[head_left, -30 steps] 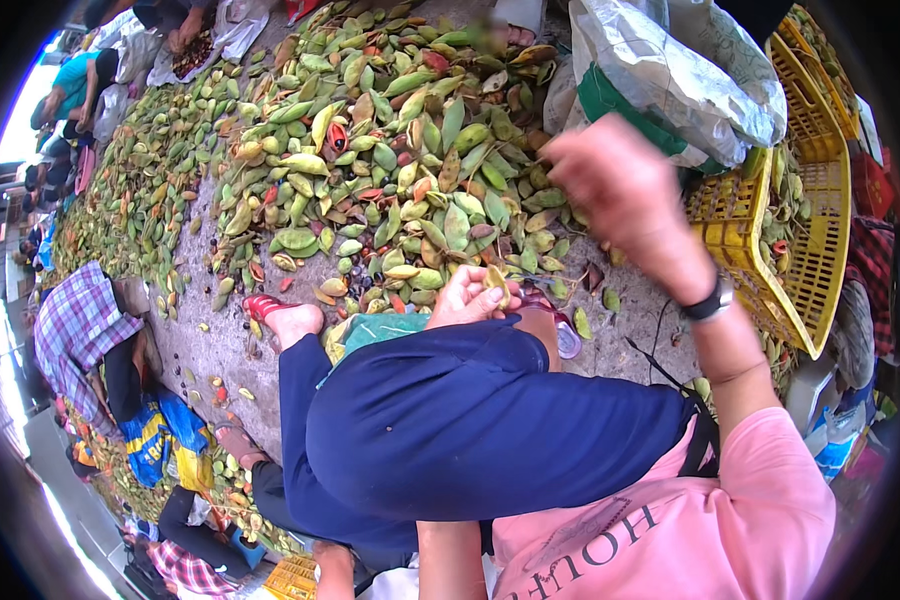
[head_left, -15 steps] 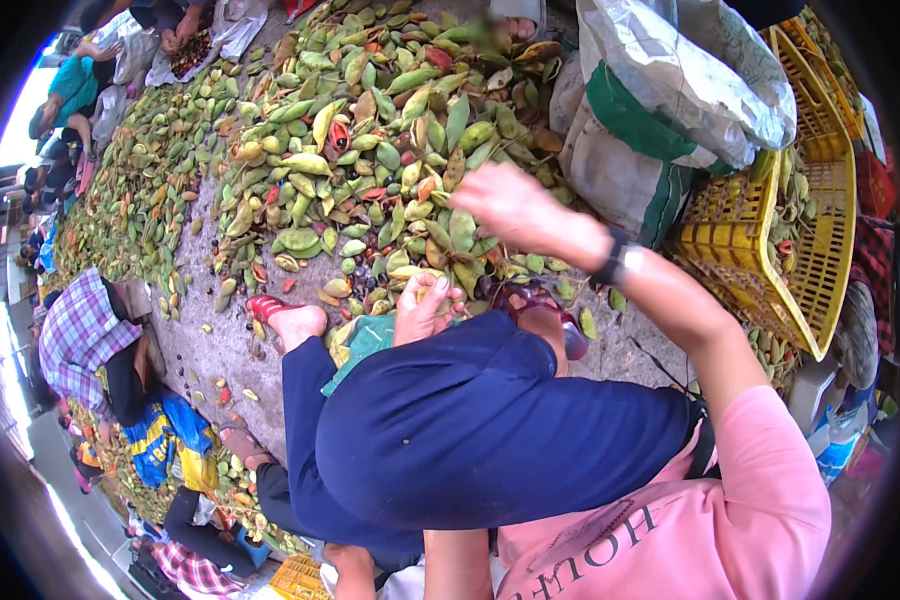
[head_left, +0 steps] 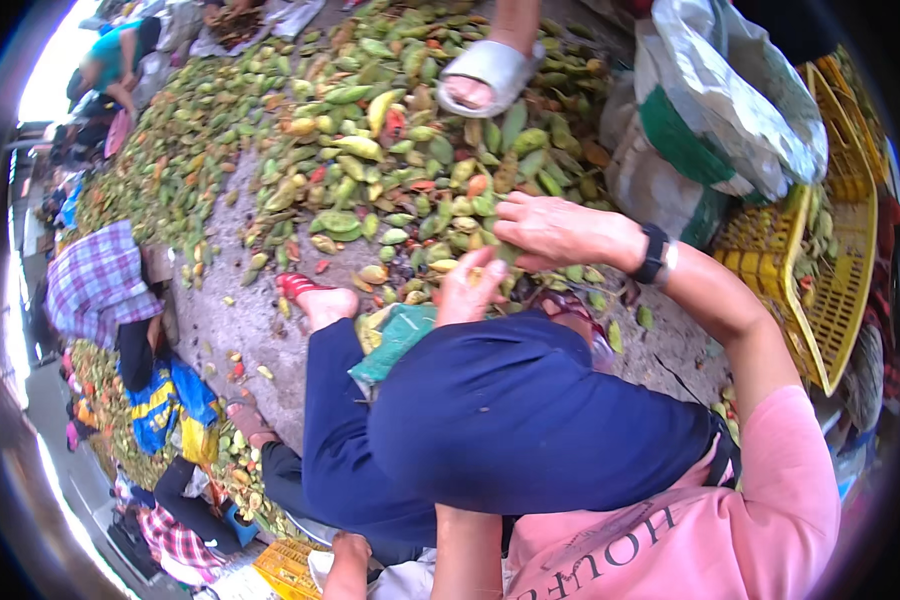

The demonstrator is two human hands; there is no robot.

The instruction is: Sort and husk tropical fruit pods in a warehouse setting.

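My left hand is raised just past my bent knee, thumb up and fingers curled. Whatever its fingers hold, if anything, is too small to make out. Close above it, my right hand bends down with its fingers curled toward the left fingertips. A green patch, perhaps a pod, shows between the two hands; I cannot tell whether it is gripped. Beyond them spreads a heap of green and brownish seed pods, some split and red inside. A green and yellow bag lies beside my left wrist.
Another person's foot in a pale slide sandal stands on the pods. To the right are a white and green woven sack and a yellow plastic crate holding pods. Several people work at the left, one in a checked shirt.
My right hand has come from over the pods down to my left hand. A sandalled foot has stepped onto the heap at the top. The view has shifted slightly.
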